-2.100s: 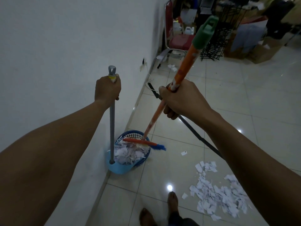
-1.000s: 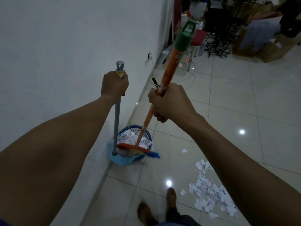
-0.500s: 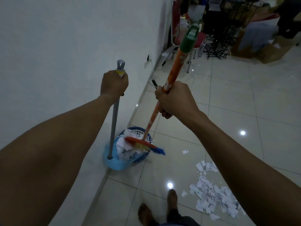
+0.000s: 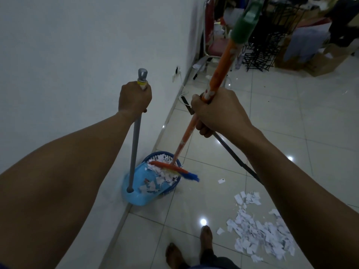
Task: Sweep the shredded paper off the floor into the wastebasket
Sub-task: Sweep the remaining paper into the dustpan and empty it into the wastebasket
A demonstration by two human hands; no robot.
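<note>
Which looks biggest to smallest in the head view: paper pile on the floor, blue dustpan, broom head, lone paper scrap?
1. paper pile
2. blue dustpan
3. broom head, similar in length to the dustpan but much thinner
4. lone paper scrap

The pile lies nearer the camera, which flatters it.

No text, label, brand, number or sign could be read anywhere, the white marks printed on the orange broom handle [image 4: 219, 76] and the dark specks on the shredded paper [image 4: 260, 235] being too small and blurred.
</note>
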